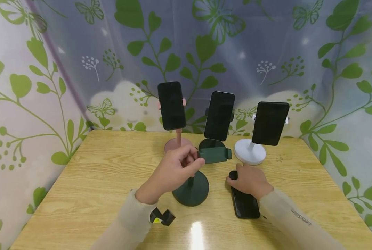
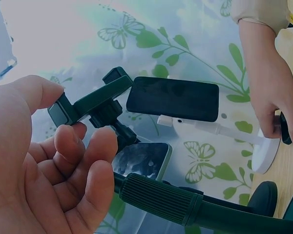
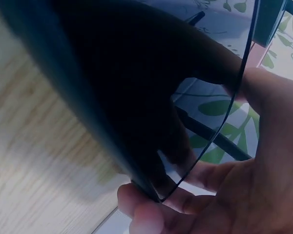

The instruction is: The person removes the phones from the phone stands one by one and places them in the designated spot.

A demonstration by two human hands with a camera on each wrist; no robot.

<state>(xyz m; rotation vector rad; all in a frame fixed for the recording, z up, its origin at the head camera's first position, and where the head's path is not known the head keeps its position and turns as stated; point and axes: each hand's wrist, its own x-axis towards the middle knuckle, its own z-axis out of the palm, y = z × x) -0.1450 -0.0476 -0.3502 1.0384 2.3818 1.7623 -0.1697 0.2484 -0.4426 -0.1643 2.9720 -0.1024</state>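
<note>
Two hands are busy over a wooden table (image 1: 111,180). The left hand (image 1: 177,169) pinches one end of the holder (image 1: 213,155) of a dark green stand (image 1: 190,190); the thumb presses on this end, the grip is narrow, and the other fingers are curled in. The green stand is upright near the middle of the table. The right hand (image 1: 251,180) grips the far end of a black phone (image 1: 246,205), which is on the table, to the right of the stand's round base. Behind these, three more stands are placed in a row: a pink stand (image 1: 178,137), a black stand (image 1: 209,143) and a white stand (image 1: 250,155). Each of them holds a phone, a little tilted, before a leaf-patterned cloth (image 1: 242,59).
</note>
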